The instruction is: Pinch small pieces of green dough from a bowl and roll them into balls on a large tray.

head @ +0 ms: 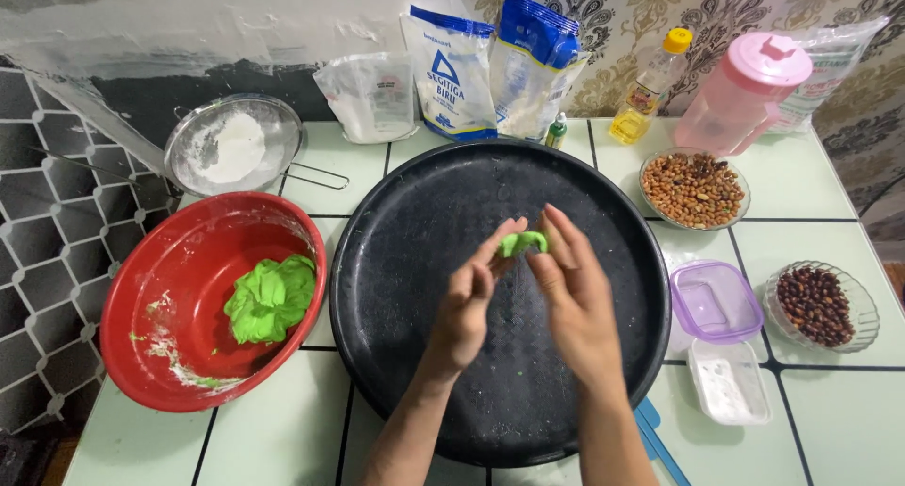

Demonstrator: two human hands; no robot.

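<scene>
At the centre of the tiled table (283, 429) sits a round black tray (415, 260), the reference point for all items below.

Left of the tray: a red bowl (189, 260) containing a lump of green dough (271, 297), with smears on the bowl wall. Behind the bowl, a metal sieve (283, 128) with white flour in it.

Behind the tray: three flour bags, two blue-and-white (495, 66), one clear (370, 95). Behind and to the right: an oil bottle (650, 90) and a pink jug (740, 90).

Right of the tray: a glass bowl of peanuts (693, 189), a glass bowl of dark beans (818, 304), a purple-lidded container (715, 300) and a small white tub (728, 380).

Above the tray, both hands meet on a small green dough piece (521, 242). The left hand (464, 307) pinches its near edge with thumb and fingertips; the right hand (577, 297) closes on the opposite side. Both are clamped on the piece, which is lifted clear of the tray surface.

Handling assessment: the piece appears light, soft and pliable, probably slightly tacky. Hold it by its edges with the fingertips; firm pressure would likely deform or tear it.
</scene>
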